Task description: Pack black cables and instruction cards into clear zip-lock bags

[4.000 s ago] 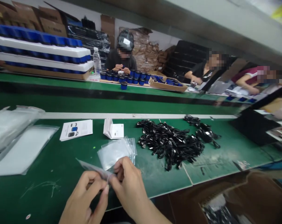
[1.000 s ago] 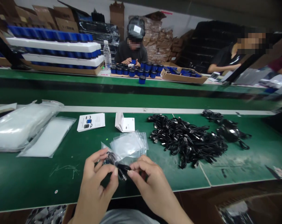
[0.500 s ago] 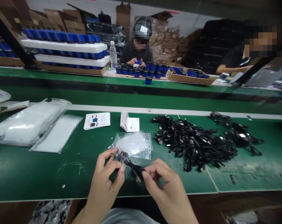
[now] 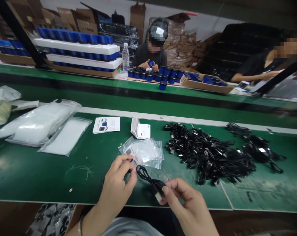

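My left hand [image 4: 119,183] pinches the corner of a small clear plastic bag [image 4: 128,153] at the near edge of the green table [image 4: 40,177]. My right hand [image 4: 185,203] pinches the plug end of a short black cable [image 4: 148,178], which loops back toward the bag's mouth. Both hands are closed in a pinch. A stack of the same clear bags [image 4: 147,152] lies just beyond my hands. To the right sprawls a big heap of black cables [image 4: 207,154].
White leaflets [image 4: 106,124] and folded cards [image 4: 140,130] lie behind the bags. Large plastic packs [image 4: 37,123] sit at the left. Beyond a green conveyor [image 4: 138,101], a person [image 4: 150,52] handles blue cylinders [image 4: 155,75]; another person [image 4: 256,65] sits at the right.
Four seconds ago both hands held only a clear bag. Since then a black cable has come into play; over the last second my right hand has drawn it away from the bag, toward me.
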### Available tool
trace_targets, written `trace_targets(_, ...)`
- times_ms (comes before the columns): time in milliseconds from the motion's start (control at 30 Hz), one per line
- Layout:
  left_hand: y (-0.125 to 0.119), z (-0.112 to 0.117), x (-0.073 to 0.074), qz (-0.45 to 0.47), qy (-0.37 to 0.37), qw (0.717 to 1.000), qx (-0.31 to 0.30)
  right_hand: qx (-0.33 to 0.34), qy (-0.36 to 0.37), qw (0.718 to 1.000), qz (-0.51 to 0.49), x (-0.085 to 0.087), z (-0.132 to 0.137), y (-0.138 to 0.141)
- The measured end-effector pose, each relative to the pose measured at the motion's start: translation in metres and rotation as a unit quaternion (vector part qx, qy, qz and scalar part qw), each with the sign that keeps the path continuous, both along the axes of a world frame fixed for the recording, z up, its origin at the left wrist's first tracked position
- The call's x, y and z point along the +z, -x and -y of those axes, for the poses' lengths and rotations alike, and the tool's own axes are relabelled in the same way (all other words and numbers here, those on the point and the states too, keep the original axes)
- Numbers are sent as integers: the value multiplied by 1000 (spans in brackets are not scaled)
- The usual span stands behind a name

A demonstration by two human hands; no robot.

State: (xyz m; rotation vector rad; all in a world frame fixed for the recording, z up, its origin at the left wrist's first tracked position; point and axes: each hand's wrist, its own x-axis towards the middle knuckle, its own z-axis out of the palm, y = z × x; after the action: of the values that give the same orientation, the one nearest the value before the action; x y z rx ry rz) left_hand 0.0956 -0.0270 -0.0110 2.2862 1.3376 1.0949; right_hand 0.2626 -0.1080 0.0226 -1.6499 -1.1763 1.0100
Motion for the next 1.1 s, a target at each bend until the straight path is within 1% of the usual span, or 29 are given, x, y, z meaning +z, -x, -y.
trace_targets(67,0,-1,2,5,8,1000,-2,10,-12,1000,0,-3,-2,1)
trace_targets(200,1,-1,7,20,22,999,-15,2,-55,998,-4,-12,-9,8)
trace_targets(267,2,-1,8,23,24,999,-18,9,-87,996,36,-16,-11,12)
trace_targets(367,1,1,7,22,9,1000,-20,16,-134,983,121,-22,-13,18)
trace_targets(467,-2,6,7,14,-8,1000,-23,13,-160,977,141,-24,-17,26)
trace_targets(567,-3,12,7,3,-5,1000,-29,-13,-195,966,167,-24,-24,33)
trace_targets(700,3,17,7,-6,13,1000,-12,-50,-238,935,259,-21,-33,37)
trace_targets(733,4,17,7,-4,16,1000,-7,-47,-235,935,260,-20,-35,36)
trace_targets(767,6,17,7,0,19,1000,-6,-39,-225,942,245,-19,-36,34)
trace_targets(867,7,18,5,11,28,999,-15,0,-155,979,133,-16,-38,25)
trace_targets(933,5,18,3,14,35,999,-26,16,-129,988,85,-15,-37,21)
trace_targets(967,5,17,3,14,37,999,-27,17,-132,987,87,-16,-35,19)
trace_targets(1033,3,17,3,14,35,999,-29,10,-177,974,144,-20,-32,20)
trace_targets(1067,2,16,3,15,32,999,-30,6,-213,959,189,-22,-31,21)
trace_targets(1100,2,16,3,17,29,999,-31,2,-254,937,238,-24,-30,23)
